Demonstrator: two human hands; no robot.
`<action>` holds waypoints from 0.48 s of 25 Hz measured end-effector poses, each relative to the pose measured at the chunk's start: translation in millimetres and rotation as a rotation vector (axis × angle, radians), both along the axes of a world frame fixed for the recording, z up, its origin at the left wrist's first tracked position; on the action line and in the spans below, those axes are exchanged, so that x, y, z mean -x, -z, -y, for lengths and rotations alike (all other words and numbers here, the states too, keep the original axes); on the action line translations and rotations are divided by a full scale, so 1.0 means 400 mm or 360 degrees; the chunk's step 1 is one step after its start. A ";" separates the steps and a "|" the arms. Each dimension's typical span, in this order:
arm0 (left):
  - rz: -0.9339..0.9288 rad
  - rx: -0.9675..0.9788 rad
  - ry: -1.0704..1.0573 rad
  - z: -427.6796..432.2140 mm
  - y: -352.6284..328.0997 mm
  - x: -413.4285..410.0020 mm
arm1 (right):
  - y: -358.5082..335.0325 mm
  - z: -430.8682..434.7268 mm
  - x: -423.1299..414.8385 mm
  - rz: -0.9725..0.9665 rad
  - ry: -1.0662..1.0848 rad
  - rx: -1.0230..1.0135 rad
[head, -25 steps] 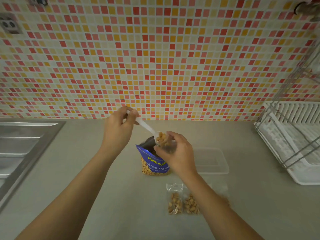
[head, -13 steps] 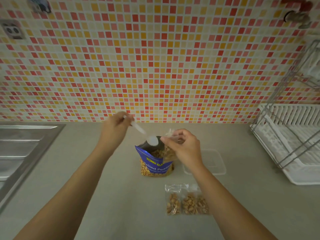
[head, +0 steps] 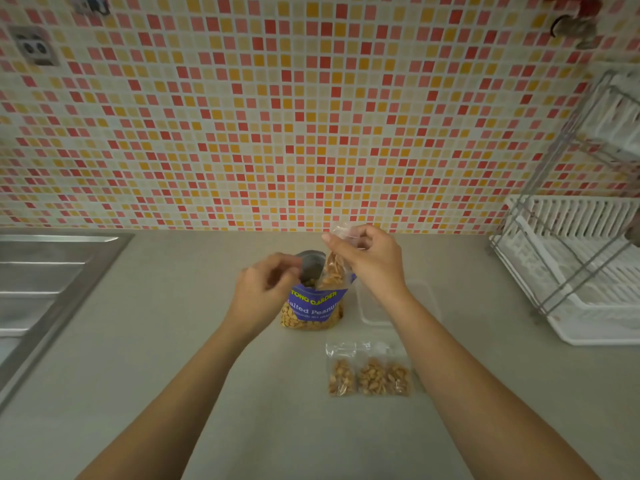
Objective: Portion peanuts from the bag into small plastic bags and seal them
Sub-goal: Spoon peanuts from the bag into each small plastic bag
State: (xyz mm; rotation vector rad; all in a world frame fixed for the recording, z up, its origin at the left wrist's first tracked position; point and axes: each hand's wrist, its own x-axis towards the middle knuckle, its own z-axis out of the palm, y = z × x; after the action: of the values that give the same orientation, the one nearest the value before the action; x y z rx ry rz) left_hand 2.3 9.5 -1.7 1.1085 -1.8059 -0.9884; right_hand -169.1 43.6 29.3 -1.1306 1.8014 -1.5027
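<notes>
head view: "tong garden" peanut bag (head: 313, 306)

the grey bench (head: 173, 341) carries an upright blue peanut bag (head: 313, 308), three filled small bags (head: 369, 374) side by side, a clear lid (head: 420, 296) and a white dish rack (head: 585, 282).

Bare worktop (head: 173, 341) runs left of the peanut bag (head: 313, 308) to the sink (head: 41, 289) edge, and across the near side between the forearms, where a hand could pass. Just right of the peanut bag stands a clear container (head: 426, 299), with a row of filled bags (head: 370, 375) nearer; the dish rack (head: 571, 271) blocks the far right. The left hand (head: 263, 289) at the bag's mouth and the right hand (head: 372, 263) pinching a small bag (head: 334, 268) above it crowd the middle — the tiled wall (head: 311, 133) closes the far side.
</notes>
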 end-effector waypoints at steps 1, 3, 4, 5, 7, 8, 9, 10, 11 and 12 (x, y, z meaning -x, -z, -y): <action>-0.0103 -0.0186 0.0151 -0.030 0.006 0.003 | 0.011 -0.006 -0.010 0.0032 -0.0016 -0.0010; -0.0177 -0.0415 0.0293 -0.067 0.037 0.016 | 0.040 -0.020 -0.030 0.0106 -0.0038 -0.0067; -0.0253 -0.0507 0.0286 -0.078 0.055 0.022 | 0.055 -0.028 -0.037 0.0142 -0.0047 -0.0098; -0.0368 -0.0607 0.0257 -0.087 0.068 0.027 | 0.072 -0.036 -0.038 0.0163 -0.0066 -0.0128; -0.0534 -0.0786 0.0212 -0.105 0.105 0.024 | 0.113 -0.055 -0.027 0.0205 -0.0188 -0.0213; -0.0537 -0.0859 0.0196 -0.114 0.127 0.017 | 0.135 -0.067 -0.018 0.0236 -0.0283 -0.0269; -0.0504 -0.0931 0.0178 -0.123 0.151 0.007 | 0.158 -0.079 -0.008 0.0265 -0.0391 -0.0317; -0.0479 -0.1010 0.0162 -0.130 0.179 -0.003 | 0.180 -0.090 0.000 0.0298 -0.0478 -0.0360; -0.0447 -0.1085 0.0147 -0.139 0.203 -0.011 | 0.205 -0.097 0.006 0.0293 -0.0515 -0.0402; -0.0416 -0.1151 0.0132 -0.146 0.230 -0.020 | 0.229 -0.102 0.008 0.0273 -0.0514 -0.0446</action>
State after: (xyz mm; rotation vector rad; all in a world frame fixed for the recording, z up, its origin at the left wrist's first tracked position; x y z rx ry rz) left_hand 10.3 67.9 -93.6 1.2414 -1.3092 -1.8268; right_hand -172.3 84.4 -62.1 -1.0576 1.5661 -1.0874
